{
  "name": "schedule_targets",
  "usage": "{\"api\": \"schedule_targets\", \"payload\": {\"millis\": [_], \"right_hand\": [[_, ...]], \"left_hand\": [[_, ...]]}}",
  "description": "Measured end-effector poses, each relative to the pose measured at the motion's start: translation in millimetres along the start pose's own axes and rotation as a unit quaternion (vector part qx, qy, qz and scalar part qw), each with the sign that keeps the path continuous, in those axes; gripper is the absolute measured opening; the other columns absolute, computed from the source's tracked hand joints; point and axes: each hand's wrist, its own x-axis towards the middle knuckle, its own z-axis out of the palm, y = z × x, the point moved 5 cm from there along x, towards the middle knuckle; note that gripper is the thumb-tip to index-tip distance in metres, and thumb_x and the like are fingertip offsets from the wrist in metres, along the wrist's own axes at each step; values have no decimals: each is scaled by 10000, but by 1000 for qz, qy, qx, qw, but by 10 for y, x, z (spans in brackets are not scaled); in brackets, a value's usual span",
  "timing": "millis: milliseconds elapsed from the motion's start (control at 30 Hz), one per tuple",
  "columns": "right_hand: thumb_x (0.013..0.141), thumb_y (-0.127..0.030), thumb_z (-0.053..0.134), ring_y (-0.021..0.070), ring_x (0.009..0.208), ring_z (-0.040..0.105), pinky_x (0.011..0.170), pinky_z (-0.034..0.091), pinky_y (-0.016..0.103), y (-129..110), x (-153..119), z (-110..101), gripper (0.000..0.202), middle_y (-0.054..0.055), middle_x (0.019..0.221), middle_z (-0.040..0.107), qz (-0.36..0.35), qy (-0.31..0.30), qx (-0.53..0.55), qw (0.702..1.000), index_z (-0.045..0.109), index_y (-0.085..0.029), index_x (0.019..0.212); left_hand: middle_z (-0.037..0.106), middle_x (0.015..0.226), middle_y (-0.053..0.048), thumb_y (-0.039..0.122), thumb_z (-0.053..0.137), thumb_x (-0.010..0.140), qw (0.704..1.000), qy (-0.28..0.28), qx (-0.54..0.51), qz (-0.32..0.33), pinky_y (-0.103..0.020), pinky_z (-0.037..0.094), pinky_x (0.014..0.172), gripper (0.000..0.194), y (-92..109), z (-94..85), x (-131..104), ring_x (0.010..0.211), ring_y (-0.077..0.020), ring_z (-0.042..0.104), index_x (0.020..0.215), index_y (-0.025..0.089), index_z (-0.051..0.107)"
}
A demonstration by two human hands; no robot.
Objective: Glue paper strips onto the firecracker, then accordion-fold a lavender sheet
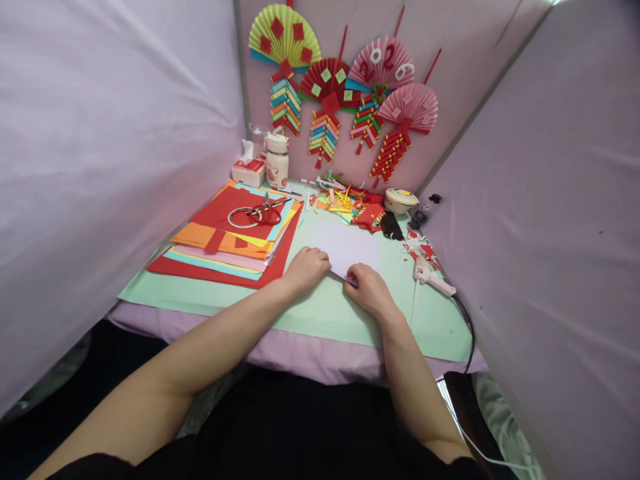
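Both forearms bare, extended forward from the near edge and converging toward the centre. Left arm entered from near left, angled up and rightward, wrist straight. Left hand [306,267] lay palm down, fingers curled loosely with knuckles raised, tips pointing right and pressing down. Right arm entered from near right, rising more steeply, elbow out of view, wrist slightly bent inward. Right hand [367,288] lay palm down just right of the left one, fingers bent, thumb and forefinger drawn together in a pinch at the far-left tip. Hands close together, not touching. Dark sleeves showed at the nearest edge.
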Motion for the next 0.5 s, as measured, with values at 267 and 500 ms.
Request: {"api": "schedule_targets", "payload": {"millis": [267,500], "right_hand": [[884,-185,511,188,848,532,774,399,284,78,-87,42,121,49,860,598,-11,30,52,998,630,-200,864],[946,-246,471,199,941,536,858,384,297,12,-53,96,196,64,949,632,0,-13,40,999,663,-208,959]], "left_hand": [[660,997,-73,242,520,926,999,-26,6,25,-341,413,775,203,124,-5,14,957,-213,568,1007,193,699],[632,902,-70,226,490,921,999,-44,23,18,-317,412,692,211,119,66,6,864,-207,558,908,182,696]]}}
